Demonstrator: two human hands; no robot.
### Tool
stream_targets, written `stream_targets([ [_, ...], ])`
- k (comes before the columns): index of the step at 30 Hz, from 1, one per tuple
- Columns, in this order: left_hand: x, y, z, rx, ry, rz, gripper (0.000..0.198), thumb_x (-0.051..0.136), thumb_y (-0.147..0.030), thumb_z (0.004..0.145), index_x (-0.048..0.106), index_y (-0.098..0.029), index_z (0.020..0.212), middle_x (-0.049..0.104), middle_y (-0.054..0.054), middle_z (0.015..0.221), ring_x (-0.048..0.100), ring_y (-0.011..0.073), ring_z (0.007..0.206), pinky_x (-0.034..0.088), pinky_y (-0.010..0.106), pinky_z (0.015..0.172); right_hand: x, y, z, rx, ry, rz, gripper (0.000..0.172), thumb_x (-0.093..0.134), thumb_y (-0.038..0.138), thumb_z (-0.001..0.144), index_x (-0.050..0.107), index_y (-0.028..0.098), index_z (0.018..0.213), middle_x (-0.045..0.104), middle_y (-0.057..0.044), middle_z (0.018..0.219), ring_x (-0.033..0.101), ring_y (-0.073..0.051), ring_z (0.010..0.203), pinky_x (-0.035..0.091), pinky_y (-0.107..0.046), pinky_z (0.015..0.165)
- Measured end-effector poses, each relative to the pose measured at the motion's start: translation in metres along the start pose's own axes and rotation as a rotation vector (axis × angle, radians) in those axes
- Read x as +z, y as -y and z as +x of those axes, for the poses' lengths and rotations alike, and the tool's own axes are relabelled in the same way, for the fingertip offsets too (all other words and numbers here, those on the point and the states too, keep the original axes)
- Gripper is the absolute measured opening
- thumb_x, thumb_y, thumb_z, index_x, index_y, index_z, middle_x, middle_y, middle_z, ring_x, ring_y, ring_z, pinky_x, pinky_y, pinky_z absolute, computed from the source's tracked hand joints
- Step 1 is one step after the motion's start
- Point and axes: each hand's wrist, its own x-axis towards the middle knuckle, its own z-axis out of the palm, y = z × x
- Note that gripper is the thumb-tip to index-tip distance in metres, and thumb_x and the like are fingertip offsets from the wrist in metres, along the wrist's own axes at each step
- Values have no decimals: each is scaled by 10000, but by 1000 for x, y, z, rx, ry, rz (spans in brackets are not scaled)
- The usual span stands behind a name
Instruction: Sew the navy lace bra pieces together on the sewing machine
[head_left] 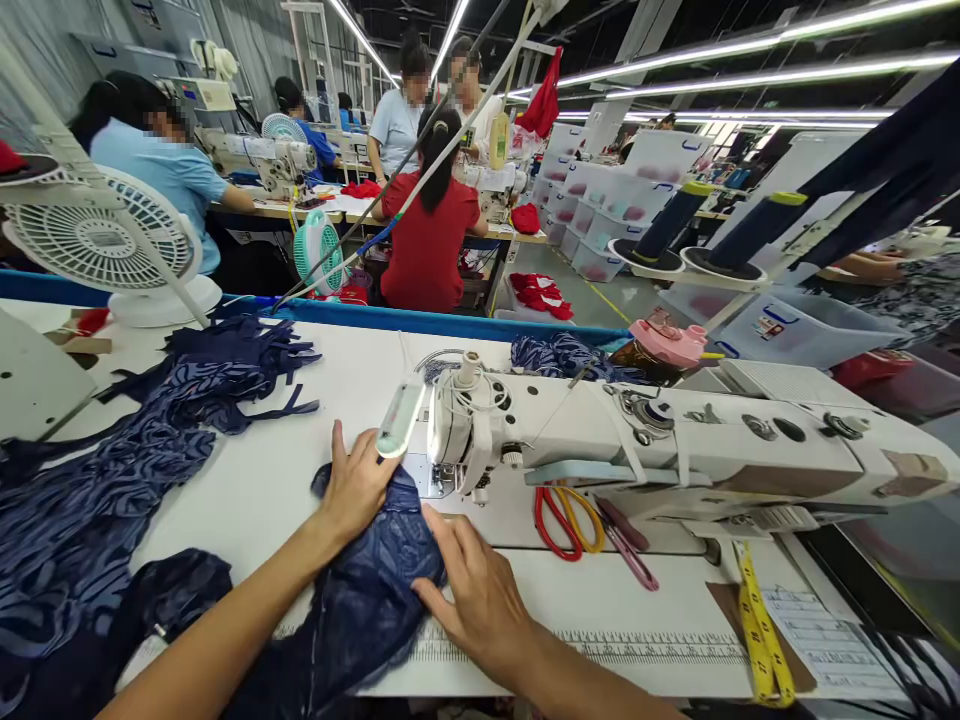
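A navy patterned garment piece (382,570), partly sheer, lies below the needle area of a white sewing machine (600,420), its upper end near the presser foot (442,478). On the cloth's upper end rests my left hand (356,490), thumb spread away and fingers lying on the fabric; the lit lamp partly covers its fingertips. Along the right edge of the same cloth is my right hand (480,590), thumb and forefinger stretched apart and touching it. The undersides of both hands are hidden.
A lit lamp (401,418) hangs by the machine head. Scissors with red and yellow handles (570,520) lie under the machine arm. A yellow tape measure (757,630) hangs at right. Navy strips (135,470) pile up at left, near a white fan (105,230). Several people work beyond.
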Motion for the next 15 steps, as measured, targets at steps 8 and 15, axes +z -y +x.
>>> stream_targets([
  [8, -12, -34, -15, 149, 158, -70, 301, 364, -47, 903, 588, -171, 1062, 645, 84, 1030, 626, 217, 979, 559, 348, 839, -20, -17, 4, -292, 82, -97, 329, 581, 310, 947, 559, 167, 1243, 622, -93, 1146, 536, -240, 1120, 413, -422, 986],
  [15, 20, -24, -9, 184, 235, -177, 314, 478, -356, 961, 591, -126, 1143, 627, 162, 1187, 522, 319, 1238, 452, 497, 1028, -13, -39, 8, -319, -47, -187, 289, 558, 308, 966, 588, 198, 1232, 655, -76, 1151, 596, -203, 977, 364, -440, 985],
])
